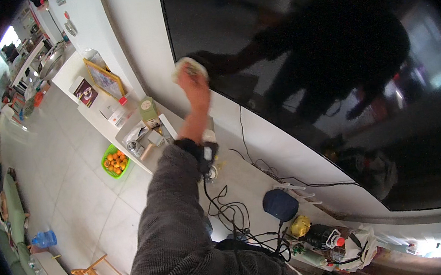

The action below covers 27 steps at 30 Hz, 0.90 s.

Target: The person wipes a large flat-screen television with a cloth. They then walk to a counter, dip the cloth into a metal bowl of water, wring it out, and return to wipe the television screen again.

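Note:
My left hand (195, 84) reaches out, shut on a pale cloth (180, 72) that is blurred and partly hidden by the fingers. The cloth lies at the lower left corner of a large black television (235, 47), against its edge. A dark grey ribbed sleeve (168, 219) covers the arm. A black device (208, 155) sits at the wrist with a cable running from it. The glossy screen reflects a dark figure and the outstretched arm. My right hand is out of view.
Below the television runs a pale cabinet top (244, 175) with tangled black cables (232, 212), a dark blue object (280, 205) and a large dark bottle (315, 235). Boxes (148, 109) and a framed picture (106, 79) stand left. A green basket of orange fruit (115, 161) rests on the tiled floor.

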Each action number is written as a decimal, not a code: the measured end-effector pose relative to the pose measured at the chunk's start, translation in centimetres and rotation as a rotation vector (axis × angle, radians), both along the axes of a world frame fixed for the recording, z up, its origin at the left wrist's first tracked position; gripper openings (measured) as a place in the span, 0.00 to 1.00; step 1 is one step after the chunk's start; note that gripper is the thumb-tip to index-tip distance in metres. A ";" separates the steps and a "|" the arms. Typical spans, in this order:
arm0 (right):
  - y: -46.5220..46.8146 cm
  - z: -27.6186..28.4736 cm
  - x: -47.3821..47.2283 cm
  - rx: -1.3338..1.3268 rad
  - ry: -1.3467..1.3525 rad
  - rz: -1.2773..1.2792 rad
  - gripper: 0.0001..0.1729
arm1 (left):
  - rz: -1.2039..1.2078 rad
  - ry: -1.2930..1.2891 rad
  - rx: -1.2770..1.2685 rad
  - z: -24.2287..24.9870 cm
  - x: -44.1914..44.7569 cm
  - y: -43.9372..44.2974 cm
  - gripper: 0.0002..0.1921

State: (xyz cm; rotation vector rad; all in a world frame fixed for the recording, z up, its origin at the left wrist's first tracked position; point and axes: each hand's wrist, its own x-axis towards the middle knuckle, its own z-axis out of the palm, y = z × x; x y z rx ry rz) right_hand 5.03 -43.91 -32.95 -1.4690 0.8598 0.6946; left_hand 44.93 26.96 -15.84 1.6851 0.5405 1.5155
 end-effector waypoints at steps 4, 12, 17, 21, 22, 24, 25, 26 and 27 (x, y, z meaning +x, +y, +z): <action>0.3 -0.3 0.3 -0.024 0.051 0.017 0.29 | -0.085 -0.001 -0.404 0.1 0.5 5.0 0.19; -2.1 -3.3 0.1 -0.001 0.076 0.107 0.28 | -0.226 0.017 -0.034 -1.8 -0.8 -10.0 0.15; -7.4 -9.3 0.4 0.381 -0.278 0.389 0.28 | -0.379 0.126 -0.126 -0.9 -2.0 -15.1 0.14; -9.8 -10.3 0.8 0.614 -0.344 0.522 0.29 | -0.074 0.048 0.130 2.3 -0.7 -6.3 0.13; -9.8 -9.7 0.6 0.540 -0.197 0.496 0.29 | 0.070 0.025 0.168 3.8 -0.1 -3.1 0.14; -8.4 -8.7 0.3 0.708 -0.356 0.477 0.30 | 0.101 0.000 0.030 6.6 0.5 1.0 0.16; -6.8 -8.6 -0.2 0.907 -0.692 0.483 0.31 | 0.150 0.000 0.037 8.0 0.7 2.3 0.17; -6.2 -7.7 -0.5 0.904 -0.690 0.468 0.31 | 0.170 -0.007 0.020 8.8 0.8 2.3 0.17; -5.4 -6.9 -0.8 0.776 -0.702 0.451 0.31 | 0.186 -0.006 -0.004 9.6 0.9 1.8 0.17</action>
